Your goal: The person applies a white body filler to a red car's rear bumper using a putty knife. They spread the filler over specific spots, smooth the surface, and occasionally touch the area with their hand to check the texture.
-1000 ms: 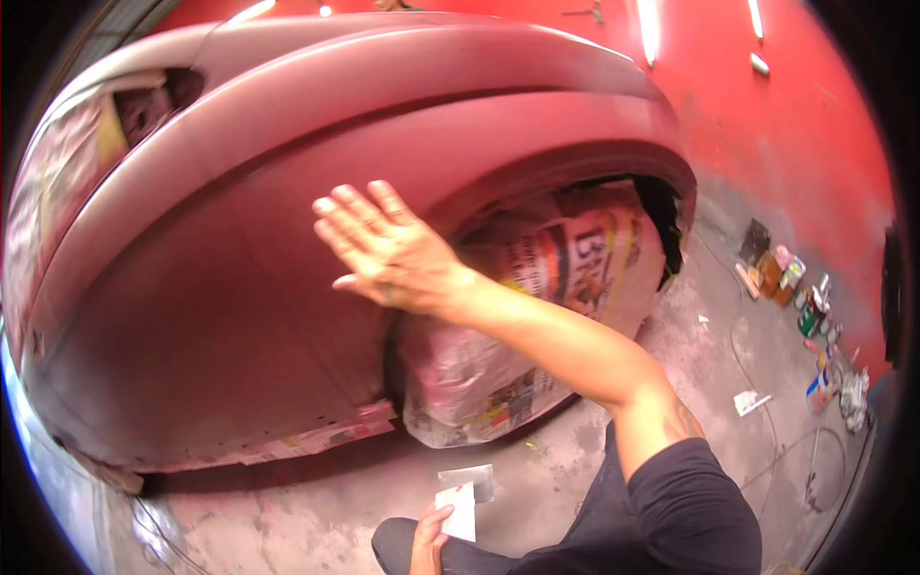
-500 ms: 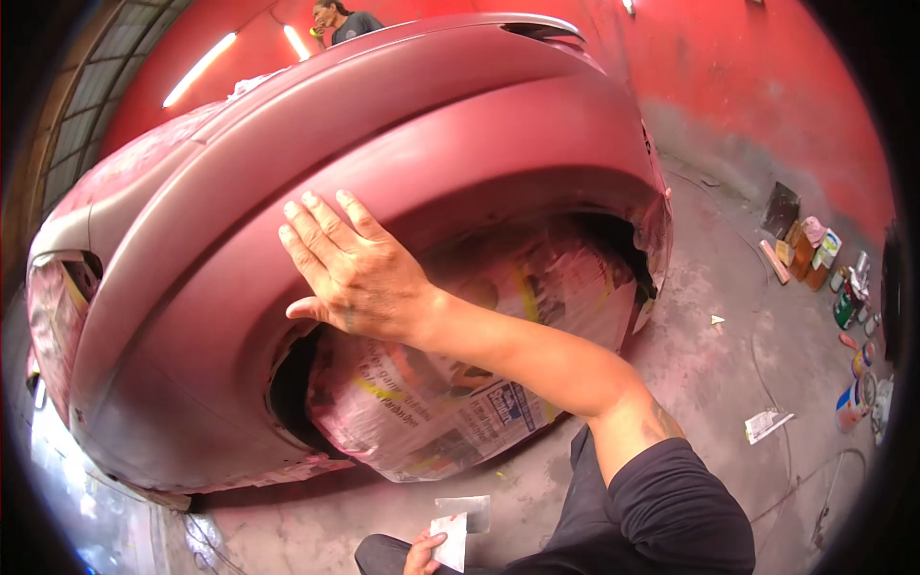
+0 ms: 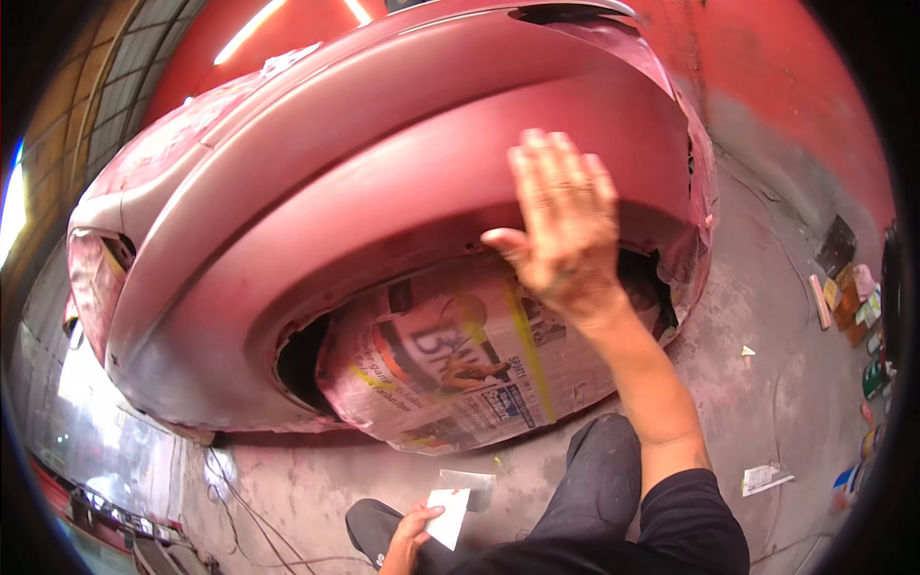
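Fingers stretched and nearly together, my right hand [image 3: 563,225] is over the car's pinkish-red fender panel [image 3: 383,177], above the wheel arch. Its palm faces the panel; whether it touches is hidden. Low in view, my left hand [image 3: 414,525] is closed on a white folded sheet [image 3: 448,517]. A thin grey rectangular plate [image 3: 470,489] shows just behind the sheet; I cannot tell whether the hand holds it too. Beneath the arch, printed newspaper [image 3: 450,364] with yellowish tape strips masks the wheel.
A white paper scrap [image 3: 767,479] lies on the concrete floor [image 3: 728,383] at right. Tins, blocks and bottles line the right wall, including a dark green bottle [image 3: 874,379]. Cables [image 3: 254,522] run over the floor at lower left. Masking [image 3: 94,278] covers the headlight opening.
My right hand has slid rightward along the fender, from left of the arch to above its right part. The view has shifted; the person behind the car is out of sight. My left hand keeps its sheet.
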